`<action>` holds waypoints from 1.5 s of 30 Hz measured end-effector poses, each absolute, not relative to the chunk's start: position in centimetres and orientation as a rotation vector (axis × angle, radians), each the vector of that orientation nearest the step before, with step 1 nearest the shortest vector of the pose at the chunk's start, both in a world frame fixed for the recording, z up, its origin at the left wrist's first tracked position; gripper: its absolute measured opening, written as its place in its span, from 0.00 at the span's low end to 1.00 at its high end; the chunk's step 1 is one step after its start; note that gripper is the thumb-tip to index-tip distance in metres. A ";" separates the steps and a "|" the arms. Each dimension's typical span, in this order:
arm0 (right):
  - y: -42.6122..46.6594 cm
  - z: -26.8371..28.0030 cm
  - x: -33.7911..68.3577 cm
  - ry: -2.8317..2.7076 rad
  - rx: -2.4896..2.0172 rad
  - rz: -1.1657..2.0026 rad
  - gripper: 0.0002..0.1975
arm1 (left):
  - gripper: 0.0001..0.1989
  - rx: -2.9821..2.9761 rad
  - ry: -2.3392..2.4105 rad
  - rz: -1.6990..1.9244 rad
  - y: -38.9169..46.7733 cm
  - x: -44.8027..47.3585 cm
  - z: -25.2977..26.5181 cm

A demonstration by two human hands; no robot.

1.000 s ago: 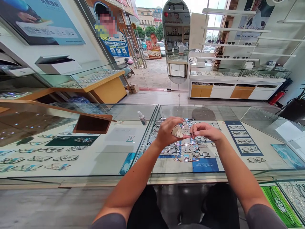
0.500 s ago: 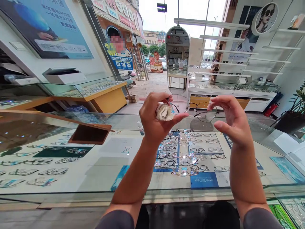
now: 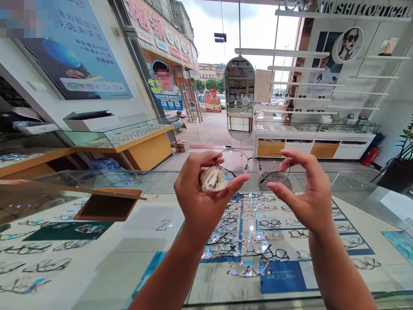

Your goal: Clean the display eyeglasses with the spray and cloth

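Observation:
A pair of thin dark-rimmed eyeglasses point(image 3: 235, 162) is held up over the counter, spanning both hands. My left hand point(image 3: 201, 200) is closed, its fingertips at the left end of the frame and its thumb below the left lens. A crumpled off-white cloth or tissue point(image 3: 213, 180) is tucked in that same palm. My right hand point(image 3: 311, 196) pinches the other end, index finger by the hinge and thumb at the lower rim. The temples are folded partly behind the lenses.
Below lies a glass display counter point(image 3: 129, 267) with several rows of eyeglasses point(image 3: 271, 223) inside. A brown-framed tray or mirror point(image 3: 108, 206) rests at left. Farther off stand an oval mirror point(image 3: 239, 99), a yellow-fronted showcase point(image 3: 150, 148) and a potted plant point(image 3: 402, 172).
Both hands and the eyeglasses sit lower in view, slightly to the left, as the camera has tilted up. My right fingers have closed in on the right rim.

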State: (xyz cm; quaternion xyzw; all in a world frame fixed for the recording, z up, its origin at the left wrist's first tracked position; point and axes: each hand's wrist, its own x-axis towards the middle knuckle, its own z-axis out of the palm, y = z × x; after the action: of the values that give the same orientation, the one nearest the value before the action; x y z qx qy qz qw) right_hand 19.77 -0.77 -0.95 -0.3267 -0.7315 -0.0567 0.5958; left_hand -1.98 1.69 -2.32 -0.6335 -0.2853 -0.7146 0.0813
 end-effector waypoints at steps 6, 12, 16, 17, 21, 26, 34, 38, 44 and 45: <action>-0.4 -0.6 19.8 -1.692 -0.748 -0.111 0.21 | 0.24 -2.035 -0.957 -2.143 1.8 -2.2 -2.1; -0.4 -0.5 20.3 -1.680 -0.751 -0.118 0.22 | 0.24 -2.243 -0.930 -2.108 1.9 -2.9 -1.5; -0.3 -0.6 20.5 -1.689 -0.735 -0.157 0.23 | 0.23 -2.308 -0.883 -2.088 2.4 -3.1 -1.5; -0.3 -0.6 20.5 -1.691 -0.732 -0.166 0.23 | 0.23 -2.325 -0.869 -2.085 2.6 -3.2 -1.5; -0.3 -0.7 20.6 -1.695 -0.766 -0.184 0.23 | 0.24 -2.365 -0.826 -2.068 3.4 -3.3 -1.7; -0.2 -0.5 20.7 -1.714 -0.817 -0.170 0.23 | 0.25 -2.399 -0.833 -2.024 3.7 -3.8 -1.7; -0.2 -0.8 21.1 -1.713 -0.828 -0.133 0.25 | 0.24 -2.401 -0.804 -1.991 3.5 -4.2 -1.4; 0.0 -1.0 21.2 -1.711 -0.803 -0.116 0.24 | 0.22 -2.339 -0.789 -1.991 3.1 -4.1 -1.3; 0.2 -0.8 21.3 -1.709 -0.783 -0.074 0.24 | 0.22 -2.254 -0.804 -1.997 2.3 -3.9 -1.3; 0.2 -0.8 21.3 -1.711 -0.776 -0.068 0.23 | 0.23 -2.248 -0.803 -1.998 2.2 -3.9 -1.3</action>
State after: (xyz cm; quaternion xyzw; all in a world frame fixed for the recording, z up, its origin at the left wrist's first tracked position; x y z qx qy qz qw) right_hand 21.30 0.20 -0.81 -0.3334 -0.7350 -0.0291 0.5897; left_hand -3.88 2.24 -1.28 -0.7220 -0.2580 -0.6418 0.0145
